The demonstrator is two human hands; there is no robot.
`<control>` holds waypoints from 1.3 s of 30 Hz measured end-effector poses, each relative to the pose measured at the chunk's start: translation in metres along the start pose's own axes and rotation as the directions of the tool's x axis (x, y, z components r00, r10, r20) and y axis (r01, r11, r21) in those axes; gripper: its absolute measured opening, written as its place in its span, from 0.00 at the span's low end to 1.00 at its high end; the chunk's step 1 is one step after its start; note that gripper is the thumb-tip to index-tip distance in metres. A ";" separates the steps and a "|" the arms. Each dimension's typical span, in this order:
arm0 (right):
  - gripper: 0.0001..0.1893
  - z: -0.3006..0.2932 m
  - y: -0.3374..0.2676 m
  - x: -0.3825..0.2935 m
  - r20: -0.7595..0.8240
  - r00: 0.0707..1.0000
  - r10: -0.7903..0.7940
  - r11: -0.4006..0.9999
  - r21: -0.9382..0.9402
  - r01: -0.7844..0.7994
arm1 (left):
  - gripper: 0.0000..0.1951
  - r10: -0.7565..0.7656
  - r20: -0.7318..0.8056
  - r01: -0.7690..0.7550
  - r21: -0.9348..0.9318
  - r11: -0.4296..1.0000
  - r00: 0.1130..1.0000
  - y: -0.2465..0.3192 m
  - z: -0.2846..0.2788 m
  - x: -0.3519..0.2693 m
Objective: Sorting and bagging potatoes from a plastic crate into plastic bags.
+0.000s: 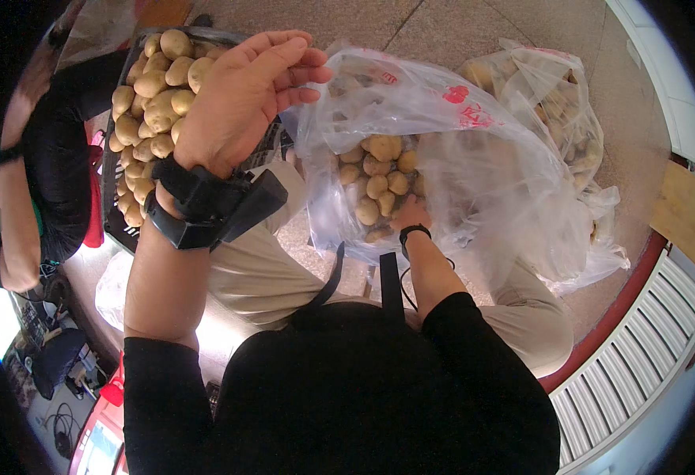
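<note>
My left hand (246,98) is raised in front of a black plastic crate (109,205) heaped with potatoes (150,113). Its fingers are loosely curled with gaps between them, and nothing shows in them. My right hand (415,212) reaches inside a large clear plastic bag (495,172) with red print. It touches the potatoes (377,167) in the bag; its fingertips are partly hidden among them. The bag's mouth gapes towards me, between my knees.
A second clear bag of potatoes (561,119) stands on the tiled floor (430,27) at the far right. A white slatted panel (626,362) runs along the right. Another person (56,160) sits at the left. Cables (62,424) and a red-framed object (101,436) lie lower left.
</note>
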State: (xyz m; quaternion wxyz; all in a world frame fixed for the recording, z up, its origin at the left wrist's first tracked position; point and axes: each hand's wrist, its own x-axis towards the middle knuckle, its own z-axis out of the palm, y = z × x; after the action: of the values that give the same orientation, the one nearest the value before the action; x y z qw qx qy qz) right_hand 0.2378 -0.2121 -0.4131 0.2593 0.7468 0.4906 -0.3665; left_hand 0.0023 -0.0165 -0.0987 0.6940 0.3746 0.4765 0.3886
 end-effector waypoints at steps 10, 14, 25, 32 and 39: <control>0.34 -0.050 0.005 -0.017 0.104 0.951 -0.291 0.259 0.966 -0.027 | 0.14 -0.018 0.064 0.018 0.004 1.000 0.998 -0.007 0.002 -0.006; 0.29 -0.086 -0.012 -0.058 0.096 0.828 -0.552 -0.307 0.900 -0.309 | 0.15 -0.075 0.085 0.067 0.096 0.993 0.993 -0.015 0.010 -0.009; 0.22 -0.188 -0.062 -0.166 -0.577 0.763 -0.292 -0.436 0.790 0.431 | 0.23 -0.148 0.448 -0.132 0.535 0.834 0.882 -0.050 0.024 -0.015; 0.24 -0.222 -0.102 -0.203 -0.906 0.210 -0.367 -0.007 0.229 0.973 | 0.23 -0.107 0.395 0.207 -0.219 0.953 0.913 -0.022 0.020 -0.022; 0.23 -0.177 -0.093 -0.201 -0.751 0.497 -0.435 0.029 0.540 0.841 | 0.21 0.292 -0.026 -0.234 -0.669 0.706 0.956 0.023 -0.015 -0.023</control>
State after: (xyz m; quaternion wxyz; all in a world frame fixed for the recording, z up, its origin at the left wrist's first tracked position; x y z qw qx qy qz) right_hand 0.1537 -0.1530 -0.1486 -0.4753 0.4953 0.5431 -0.4835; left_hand -0.0222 -0.0255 -0.0735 0.7379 0.1824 0.2195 0.6116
